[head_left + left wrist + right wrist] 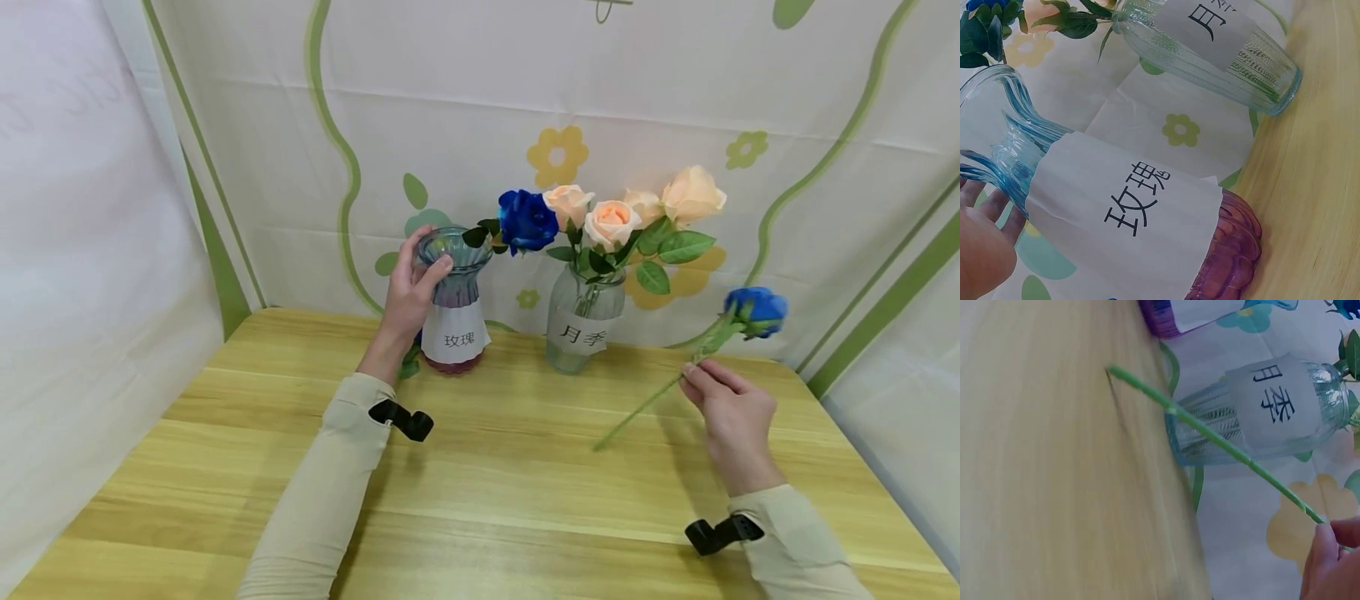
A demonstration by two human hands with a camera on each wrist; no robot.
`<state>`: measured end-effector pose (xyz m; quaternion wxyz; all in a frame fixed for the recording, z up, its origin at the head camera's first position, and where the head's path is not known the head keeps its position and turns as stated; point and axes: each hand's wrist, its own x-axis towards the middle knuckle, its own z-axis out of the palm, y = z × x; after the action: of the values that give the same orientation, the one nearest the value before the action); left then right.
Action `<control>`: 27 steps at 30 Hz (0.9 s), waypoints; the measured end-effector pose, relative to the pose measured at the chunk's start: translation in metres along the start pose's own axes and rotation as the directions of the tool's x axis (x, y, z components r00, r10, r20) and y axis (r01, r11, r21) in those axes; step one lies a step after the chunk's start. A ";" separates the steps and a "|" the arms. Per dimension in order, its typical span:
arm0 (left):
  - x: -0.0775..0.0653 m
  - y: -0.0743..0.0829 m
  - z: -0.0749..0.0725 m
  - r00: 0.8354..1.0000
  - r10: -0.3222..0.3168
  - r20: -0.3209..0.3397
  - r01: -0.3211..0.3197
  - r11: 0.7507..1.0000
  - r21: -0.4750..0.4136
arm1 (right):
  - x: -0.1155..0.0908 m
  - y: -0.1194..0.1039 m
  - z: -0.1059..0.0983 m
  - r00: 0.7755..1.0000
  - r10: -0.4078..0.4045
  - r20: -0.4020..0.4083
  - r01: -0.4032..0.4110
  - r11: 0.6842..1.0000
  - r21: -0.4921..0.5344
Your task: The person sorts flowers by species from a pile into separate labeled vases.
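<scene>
My left hand (411, 287) grips a fluted glass vase (456, 293) by its flared neck, thumb over the rim. This vase is bluish above and purple at the base, with a white paper label (1129, 206). A dark blue rose (527, 221) leans over its right side, its leaves overlapping the rim. Off to the right, my right hand (733, 425) pinches a second blue rose by its green stem (1235, 452) between thumb and fingers. The bloom (759, 312) points up and right; the stem slants down-left, its lower end over the table.
A clear ribbed vase (564, 292) with a label stands right of the gripped one, holding several peach roses (611, 225). Partly hidden behind the left vase is something blue and green (410, 364). A printed cloth (450, 117) backs the wooden table (510, 500).
</scene>
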<state>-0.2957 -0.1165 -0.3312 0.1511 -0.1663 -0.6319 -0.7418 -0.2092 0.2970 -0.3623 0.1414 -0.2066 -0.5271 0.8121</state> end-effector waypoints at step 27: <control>0.000 0.000 0.000 1.000 -0.012 -0.003 0.012 1.000 0.004 | -0.063 0.006 0.088 0.916 -0.378 -0.132 0.387 0.752 0.534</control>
<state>-0.2956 -0.1166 -0.3316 0.1481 -0.1610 -0.6343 -0.7415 -0.1965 0.1959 -0.3240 0.3616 -0.0513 -0.3012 0.8808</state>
